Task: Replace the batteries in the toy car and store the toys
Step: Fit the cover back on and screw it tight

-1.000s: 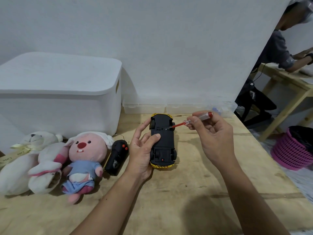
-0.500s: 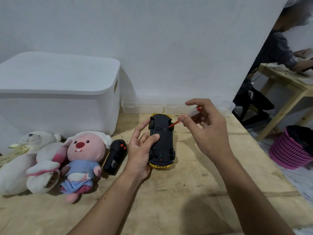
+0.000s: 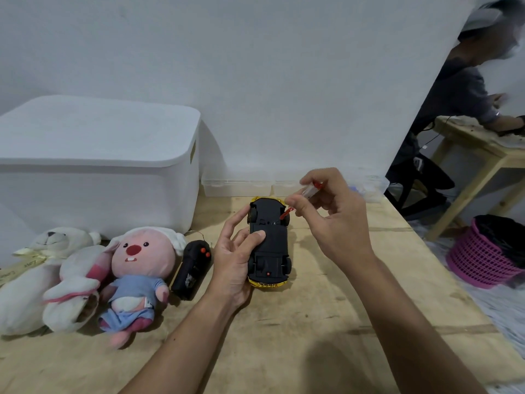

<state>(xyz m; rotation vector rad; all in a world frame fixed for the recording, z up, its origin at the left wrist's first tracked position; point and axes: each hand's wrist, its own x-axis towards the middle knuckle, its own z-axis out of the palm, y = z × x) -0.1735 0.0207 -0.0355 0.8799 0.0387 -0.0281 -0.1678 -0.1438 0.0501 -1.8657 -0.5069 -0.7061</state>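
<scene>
Just right of the frame's centre, the toy car (image 3: 269, 243) lay upside down on the wooden table (image 3: 326, 322), its black underside up and only a yellow rim showing. Your left hand (image 3: 234, 260) gripped its left side, thumb pressed on the underside. Your right hand (image 3: 332, 220) pinched a small screwdriver (image 3: 305, 194), whose red shaft slanted down to the car's far end; the tip itself was too small to make out. Beside your left hand lay a black remote (image 3: 192, 265), then a pink plush toy (image 3: 139, 277) and two white ones (image 3: 51, 277) at lower left. A lidded white box (image 3: 93, 163) stood behind them, cut off by the left edge.
</scene>
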